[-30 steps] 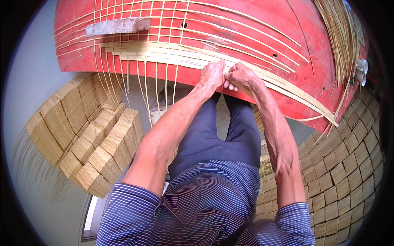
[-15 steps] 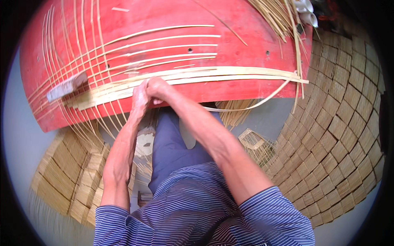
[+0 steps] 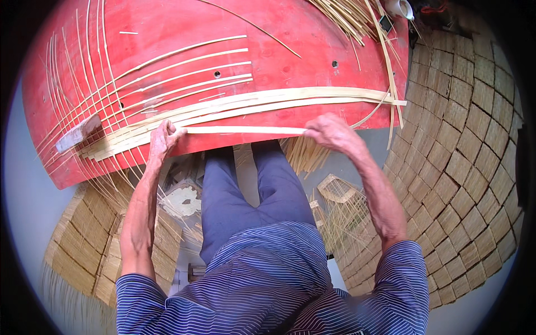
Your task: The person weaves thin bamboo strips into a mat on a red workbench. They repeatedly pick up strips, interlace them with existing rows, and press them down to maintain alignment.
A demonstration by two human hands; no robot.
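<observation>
A pale bamboo strip (image 3: 245, 130) is stretched between my two hands along the near edge of the red board (image 3: 279, 70). My left hand (image 3: 163, 138) is closed on it, beside the wider pale strips (image 3: 268, 96) that lie along the board. My right hand (image 3: 330, 132) pinches the strip further right, and its loose end curves up behind that hand. To the left, thin strips (image 3: 106, 89) cross in an open lattice. A whitish block (image 3: 78, 133) rests on the lattice's left part.
A bundle of thin strips (image 3: 340, 17) lies at the board's far right, near a white cup (image 3: 400, 8). Stacked woven squares (image 3: 452, 184) cover the floor on the right. More woven pieces (image 3: 84, 234) stand at left. A small woven frame (image 3: 338, 190) lies below the board.
My hands, close together before, have moved apart; the right one slid rightward along the strip, which now shows taut between them. The view has shifted somewhat to the right.
</observation>
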